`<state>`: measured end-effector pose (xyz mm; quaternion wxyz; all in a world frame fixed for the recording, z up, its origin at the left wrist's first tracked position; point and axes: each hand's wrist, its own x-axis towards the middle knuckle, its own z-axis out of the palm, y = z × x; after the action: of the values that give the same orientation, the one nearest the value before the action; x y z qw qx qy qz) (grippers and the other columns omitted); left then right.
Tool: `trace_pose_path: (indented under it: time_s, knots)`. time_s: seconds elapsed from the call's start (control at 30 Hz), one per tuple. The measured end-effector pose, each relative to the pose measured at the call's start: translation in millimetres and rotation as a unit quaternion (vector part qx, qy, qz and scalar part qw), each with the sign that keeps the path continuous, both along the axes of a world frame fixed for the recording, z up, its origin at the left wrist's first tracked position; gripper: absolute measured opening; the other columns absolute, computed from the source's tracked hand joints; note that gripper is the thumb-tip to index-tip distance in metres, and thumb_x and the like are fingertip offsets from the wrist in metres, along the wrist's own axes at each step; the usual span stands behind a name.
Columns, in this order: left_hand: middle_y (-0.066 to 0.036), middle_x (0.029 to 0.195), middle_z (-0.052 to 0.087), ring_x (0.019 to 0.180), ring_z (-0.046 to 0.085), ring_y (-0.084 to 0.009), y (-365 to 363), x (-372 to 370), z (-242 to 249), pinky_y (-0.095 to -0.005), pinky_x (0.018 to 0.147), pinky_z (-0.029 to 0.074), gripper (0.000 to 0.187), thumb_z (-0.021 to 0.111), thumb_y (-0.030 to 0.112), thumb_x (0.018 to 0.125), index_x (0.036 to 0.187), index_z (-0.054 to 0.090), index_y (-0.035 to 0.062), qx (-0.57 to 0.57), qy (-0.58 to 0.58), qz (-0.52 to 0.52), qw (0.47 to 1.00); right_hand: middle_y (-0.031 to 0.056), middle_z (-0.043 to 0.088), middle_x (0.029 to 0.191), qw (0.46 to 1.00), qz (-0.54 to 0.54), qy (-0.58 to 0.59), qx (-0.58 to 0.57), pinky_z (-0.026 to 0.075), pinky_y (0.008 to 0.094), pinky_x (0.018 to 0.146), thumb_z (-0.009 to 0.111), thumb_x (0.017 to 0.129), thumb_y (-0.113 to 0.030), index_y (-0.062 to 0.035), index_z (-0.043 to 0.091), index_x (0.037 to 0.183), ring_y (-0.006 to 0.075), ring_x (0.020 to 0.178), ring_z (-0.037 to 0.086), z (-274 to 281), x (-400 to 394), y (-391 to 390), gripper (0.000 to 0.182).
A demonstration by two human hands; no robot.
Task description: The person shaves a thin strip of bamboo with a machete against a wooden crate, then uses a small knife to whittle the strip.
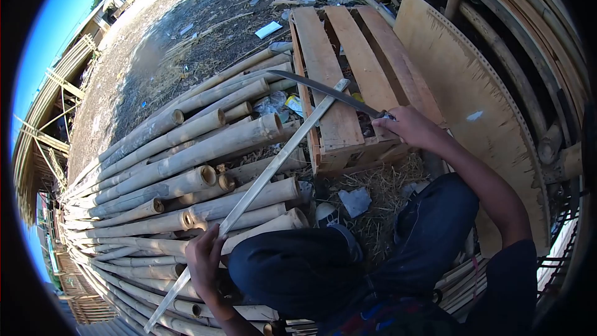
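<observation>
Outdoors on littered dirt, beside bamboo poles (233,135) and a slatted crate (360,56). Holding a pale strip (262,182) in the left hand (204,258), a knife (305,81) in the right hand (411,127). Slanting the strip lengthwise from lower left, over the poles, to upper right, crossing the knife above the crate.

Legible texts, labels, brands, numbers or signs: none. Yellow-and-white wrapper (294,104), beyond the hands and left of the right hand (410,127): printing too small to read.
</observation>
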<state>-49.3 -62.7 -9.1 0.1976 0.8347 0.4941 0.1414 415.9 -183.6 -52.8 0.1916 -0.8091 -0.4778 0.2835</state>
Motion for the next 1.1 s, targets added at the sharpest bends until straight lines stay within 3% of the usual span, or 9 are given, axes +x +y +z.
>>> trace_pose_path:
  time_s: [0.13,0.33,0.4,0.53,0.6,0.7,0.77,0.83,1.1]
  knots:
    - [-0.022,0.079,0.067,0.073,0.066,-0.0339,-0.2,10.5,-13.2,-0.0391,0.068,0.048,0.031,0.07,0.017,0.084,0.107,0.069,-0.004,0.025,0.03,-0.018,0.999,0.0122,0.052,0.053,0.992,-0.104,0.064,-0.019,0.046,0.0417,0.058,0.052,0.095,-0.056,0.0042,0.056,0.075,0.0253,0.053,0.059,13.2,-6.9,4.0,0.064]
    - [-0.022,0.085,0.067,0.076,0.064,-0.0367,0.1,-7.2,-15.7,-0.0402,0.072,0.048,0.031,0.07,0.017,0.084,0.108,0.069,-0.002,0.045,-0.023,-0.019,0.999,0.0035,0.051,0.051,0.998,0.056,0.0,0.029,0.041,0.0272,0.039,0.053,0.096,-0.053,-0.0028,0.055,0.073,0.0119,0.04,0.051,-4.8,-0.2,-2.4,0.056]
    - [-0.022,0.085,0.067,0.076,0.064,-0.0375,-9.7,16.6,4.1,-0.0403,0.072,0.048,0.03,0.07,0.017,0.084,0.108,0.069,-0.0019,-0.001,0.076,0.009,0.997,0.0058,0.052,0.051,0.99,-0.114,0.087,-0.004,0.043,0.0307,0.043,0.055,0.096,-0.052,-0.0004,0.056,0.076,0.0151,0.043,0.053,-5.3,16.4,-0.8,0.056]
    - [-0.022,0.081,0.065,0.074,0.063,-0.0377,-0.7,15.1,-13.0,-0.0407,0.071,0.048,0.03,0.071,0.018,0.084,0.107,0.069,-0.0012,0.002,0.017,-0.007,1.0,0.0081,0.05,0.051,0.986,-0.134,0.096,-0.023,0.044,0.035,0.049,0.057,0.095,-0.053,0.0024,0.055,0.074,0.0191,0.046,0.055,15.8,-11.9,-0.7,0.059]
    - [-0.022,0.077,0.065,0.073,0.063,-0.0372,4.1,9.7,-17.7,-0.04,0.07,0.047,0.03,0.071,0.017,0.083,0.106,0.069,-0.0022,0.001,-0.016,-0.013,1.0,0.0098,0.049,0.05,0.998,0.038,-0.028,0.034,0.045,0.0381,0.053,0.058,0.094,-0.053,0.0037,0.053,0.072,0.0218,0.048,0.057,9.2,-17.4,-1.3,0.061]
    - [-0.022,0.077,0.065,0.071,0.063,-0.0367,12.0,-30.3,-36.2,-0.0397,0.068,0.048,0.031,0.072,0.015,0.081,0.106,0.069,-0.0039,0.081,-0.053,-0.054,0.994,0.0168,0.05,0.054,0.999,-0.047,0.006,0.002,0.044,0.045,0.06,0.056,0.094,-0.053,0.0072,0.058,0.074,0.0299,0.054,0.056,4.7,-2.0,-0.3,0.064]
    - [-0.021,0.078,0.066,0.069,0.064,-0.0352,3.9,-20.7,-11.8,-0.0385,0.066,0.049,0.032,0.072,0.011,0.08,0.107,0.068,-0.0057,0.005,0.033,-0.028,0.999,0.013,0.051,0.052,0.996,-0.08,-0.023,0.036,0.045,0.0405,0.053,0.056,0.094,-0.056,0.0059,0.059,0.078,0.0247,0.049,0.056,-14.6,23.7,-2.2,0.064]
    - [-0.022,0.079,0.067,0.069,0.065,-0.0327,6.9,-38.3,-22.6,-0.0366,0.066,0.05,0.032,0.071,0.008,0.08,0.108,0.068,-0.0062,0.003,0.015,-0.014,1.0,0.0057,0.05,0.05,0.949,-0.264,0.156,0.067,0.044,0.0315,0.042,0.055,0.093,-0.059,0.0026,0.059,0.081,0.0164,0.042,0.054,-21.5,35.5,-6.3,0.063]
    - [-0.019,0.078,0.066,0.067,0.064,-0.0292,15.3,-38.4,-28.7,-0.0337,0.063,0.049,0.033,0.075,0.005,0.077,0.107,0.068,-0.0064,0.004,-0.041,0.0,0.999,0.0005,0.052,0.055,0.953,-0.157,0.212,0.148,0.042,0.0236,0.039,0.06,0.095,-0.047,-0.0032,0.053,0.083,0.0077,0.04,0.05,0.0,17.3,-7.8,0.046]
